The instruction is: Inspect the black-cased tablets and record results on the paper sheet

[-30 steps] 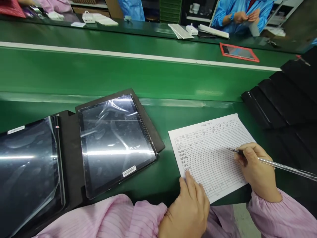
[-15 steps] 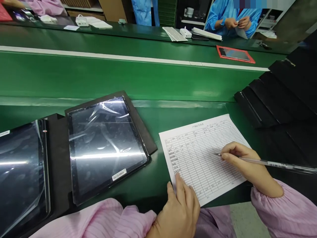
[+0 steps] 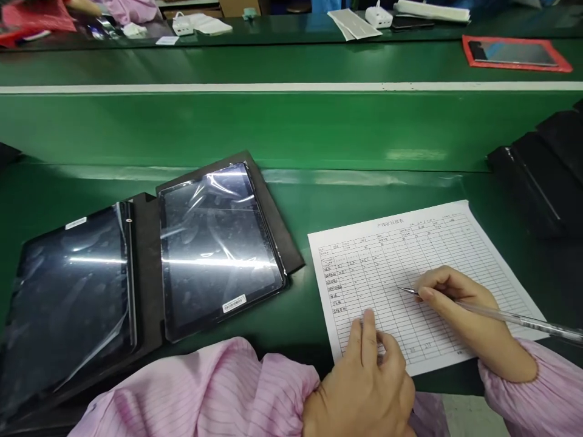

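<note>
A printed form (image 3: 410, 243) with a ruled table lies aslant on the green bench in front of me. My right hand (image 3: 460, 303) grips a clear pen (image 3: 505, 314) above the form. The pen's tip points left at the middle rows; I cannot tell whether it touches the paper. Resting on the form's lower left part is my left hand (image 3: 368, 376), its fingers stretched out and holding nothing. Left of the form lie two dark tablets, one nearer (image 3: 218, 243) and one farther left (image 3: 77, 297), both under wrinkled clear film and on black covers.
Black folders (image 3: 537, 188) are piled at the right. Behind the green divider (image 3: 273, 127), a raised ledge bears a red-framed device (image 3: 514, 53), a white adapter (image 3: 379, 16) and paper strips (image 3: 353, 24). A co-worker's pink sleeve (image 3: 132, 9) shows at the far left.
The camera view has turned down and left, so the ledge sits higher and the tablets farther right. My left hand has slid a little up and inward over the form. The right hand still holds the pen.
</note>
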The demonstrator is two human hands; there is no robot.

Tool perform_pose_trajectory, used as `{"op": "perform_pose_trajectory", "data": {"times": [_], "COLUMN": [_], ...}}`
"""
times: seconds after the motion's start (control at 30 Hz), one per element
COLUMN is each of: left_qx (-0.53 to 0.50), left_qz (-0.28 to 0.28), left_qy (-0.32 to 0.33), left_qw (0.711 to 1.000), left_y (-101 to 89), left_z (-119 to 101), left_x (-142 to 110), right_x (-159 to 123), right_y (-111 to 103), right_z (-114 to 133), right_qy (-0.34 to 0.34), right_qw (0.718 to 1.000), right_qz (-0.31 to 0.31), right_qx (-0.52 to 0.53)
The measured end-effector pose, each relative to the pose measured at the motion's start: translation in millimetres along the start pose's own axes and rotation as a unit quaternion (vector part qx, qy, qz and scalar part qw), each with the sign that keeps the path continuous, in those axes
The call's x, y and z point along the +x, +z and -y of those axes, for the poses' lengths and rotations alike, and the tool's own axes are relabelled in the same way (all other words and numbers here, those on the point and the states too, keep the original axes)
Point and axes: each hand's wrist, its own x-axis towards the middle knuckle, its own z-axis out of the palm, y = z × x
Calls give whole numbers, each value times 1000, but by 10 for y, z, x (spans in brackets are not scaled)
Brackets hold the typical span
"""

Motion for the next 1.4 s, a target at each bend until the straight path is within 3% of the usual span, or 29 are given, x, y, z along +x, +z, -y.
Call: {"op": "perform_pose_trajectory", "data": {"times": [0.5, 0.8, 1.07, 1.3, 1.4], "left_qx": [-20, -22, -15, -17, -22], "left_qz": [-22, -37, -35, -39, -39], "left_qy": [-31, -10, 1, -1, -1], "left_qw": [999, 999, 999, 999, 999], "left_y": [58, 111, 146, 148, 155], "left_z": [-93, -45, -43, -40, -47], "left_x": [315, 348, 326, 325, 318], "right_x": [-37, -82, -91, -41, -21], "right_y": [11, 4, -11, -84, -75], "right_z": [-60, -96, -95, 24, 44], "right_qy": [10, -8, -45, -117, -77], "right_qw": [998, 997, 997, 992, 996], "right_qz": [2, -32, -27, 26, 47], "right_qx": [62, 69, 56, 29, 24]}}
